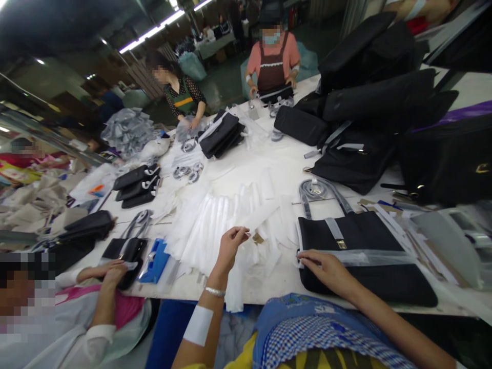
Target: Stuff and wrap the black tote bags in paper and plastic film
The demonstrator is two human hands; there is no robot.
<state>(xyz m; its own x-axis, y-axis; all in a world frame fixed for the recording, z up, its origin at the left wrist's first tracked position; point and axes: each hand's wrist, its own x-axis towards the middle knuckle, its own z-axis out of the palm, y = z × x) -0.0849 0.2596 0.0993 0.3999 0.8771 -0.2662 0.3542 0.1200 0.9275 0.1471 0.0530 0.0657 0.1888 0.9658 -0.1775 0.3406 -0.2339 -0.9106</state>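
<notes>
Closest of all, a blue apron [284, 310] with little checks, just below the near edge of a big white table [230, 169]. Toward the far right corner of the surface, a tall pile of black bags [372, 102]. Along the far edge, a worker in a pink top [290, 54], and to one side, a worker in a dotted top [196, 92]. By the left end of the near edge, one more worker [84, 328], with both hands on a small black bag [130, 251]. Lying flat near the right end of the near edge, a wide black bag [369, 282], with a cloudy band [376, 258] across its middle. Next to that, in the middle of the surface, lots of soft white strips [207, 220], some over the near edge. Over to the left, a row of small black bags [136, 192], and closer to the near edge, a blue plastic thing [156, 262]. Just past the wide bag, a curled gray strap [314, 189]. Right hand [325, 269] at the wide bag's left edge, thumb and finger close together; can't tell if clamped on it. Left hand [230, 242] over the strips, fingertips pinched on the end of one thin strip [263, 217]. Smallest, a shiny buckle [341, 244] on the wide bag and a brown bit [258, 238] by the left fingertips.
</notes>
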